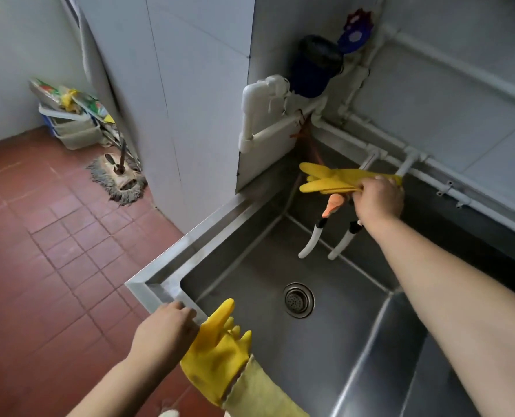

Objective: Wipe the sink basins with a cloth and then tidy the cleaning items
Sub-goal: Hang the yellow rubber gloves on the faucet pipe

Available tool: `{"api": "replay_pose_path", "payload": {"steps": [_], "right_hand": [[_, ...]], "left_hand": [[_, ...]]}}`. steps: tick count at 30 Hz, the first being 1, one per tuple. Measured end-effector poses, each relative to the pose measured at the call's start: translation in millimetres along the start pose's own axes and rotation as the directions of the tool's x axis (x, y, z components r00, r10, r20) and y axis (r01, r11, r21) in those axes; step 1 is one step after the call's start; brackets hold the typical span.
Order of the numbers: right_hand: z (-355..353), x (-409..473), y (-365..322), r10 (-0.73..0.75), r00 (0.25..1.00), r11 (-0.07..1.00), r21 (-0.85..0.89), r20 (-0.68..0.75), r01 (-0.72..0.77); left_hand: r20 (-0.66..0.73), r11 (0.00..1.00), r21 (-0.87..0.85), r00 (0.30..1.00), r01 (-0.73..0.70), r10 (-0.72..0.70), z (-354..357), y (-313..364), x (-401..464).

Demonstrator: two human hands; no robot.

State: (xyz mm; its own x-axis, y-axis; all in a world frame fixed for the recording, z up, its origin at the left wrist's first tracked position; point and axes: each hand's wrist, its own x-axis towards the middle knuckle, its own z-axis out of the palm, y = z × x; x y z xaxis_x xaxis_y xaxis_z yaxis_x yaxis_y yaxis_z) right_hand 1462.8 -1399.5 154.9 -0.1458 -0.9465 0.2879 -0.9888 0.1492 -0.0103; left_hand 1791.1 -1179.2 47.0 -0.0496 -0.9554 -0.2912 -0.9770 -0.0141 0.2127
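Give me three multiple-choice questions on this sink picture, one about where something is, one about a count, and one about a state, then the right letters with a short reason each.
1. Where does the yellow rubber glove with the pale green cuff lie?
A. over the near front rim of the stainless steel sink basin
B. on the red tiled floor
C. on the wall pipes

2. How many white hose spouts hang into the basin?
A. one
B. two
C. four

3. What is the right hand doing?
A. resting flat on the basin floor
B. hanging idle
C. gripping a second yellow rubber glove up by the back wall

Answers:
1 A, the glove drapes over the front edge, beside the left hand.
2 B, two spouts show side by side.
3 C, its fingers curl round the glove, held in the air.
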Motion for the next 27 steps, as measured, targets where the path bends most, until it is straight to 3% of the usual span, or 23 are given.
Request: {"api": "replay_pose_path", "payload": {"steps": [6, 10, 13, 16, 20, 24, 27], "right_hand": [[-31, -4, -5, -0.020, 0.983, 0.965, 0.255, -0.181, 0.067], [-62, -23, -19, -0.022, 0.979, 0.939, 0.332, -0.201, 0.089], [-76, -45, -31, -0.011, 0.999, 0.927, 0.374, -0.036, 0.024], [-73, -72, -43, 0.018, 0.974, 0.876, 0.466, 0.227, -0.125], [-55, -118, -63, -0.034, 0.890, 0.822, 0.520, 0.454, -0.234], [-35, -160, -80, -0.028, 0.840, 0.839, 0.469, 0.542, -0.275], [-31, -181, -95, -0.021, 0.823, 0.862, 0.428, 0.567, -0.273]], "left_hand": [[0.104, 1.000, 0.028, 0.995, -0.013, 0.010, 25, -7, 11], [0.110, 0.994, -0.102, 0.993, 0.044, -0.033, 35, 1, 19], [0.127, 0.980, -0.141, 0.985, 0.138, -0.120, 34, 10, 22], [0.232, 0.961, -0.188, 0.960, 0.203, -0.157, 27, 14, 25], [0.377, 0.823, -0.481, 0.919, 0.303, -0.118, 5, 6, 31], [0.276, 0.661, -0.682, 0.947, 0.313, -0.163, -26, -12, 29], [0.122, 0.612, -0.750, 0.962, 0.250, -0.244, -48, -21, 28]]}}
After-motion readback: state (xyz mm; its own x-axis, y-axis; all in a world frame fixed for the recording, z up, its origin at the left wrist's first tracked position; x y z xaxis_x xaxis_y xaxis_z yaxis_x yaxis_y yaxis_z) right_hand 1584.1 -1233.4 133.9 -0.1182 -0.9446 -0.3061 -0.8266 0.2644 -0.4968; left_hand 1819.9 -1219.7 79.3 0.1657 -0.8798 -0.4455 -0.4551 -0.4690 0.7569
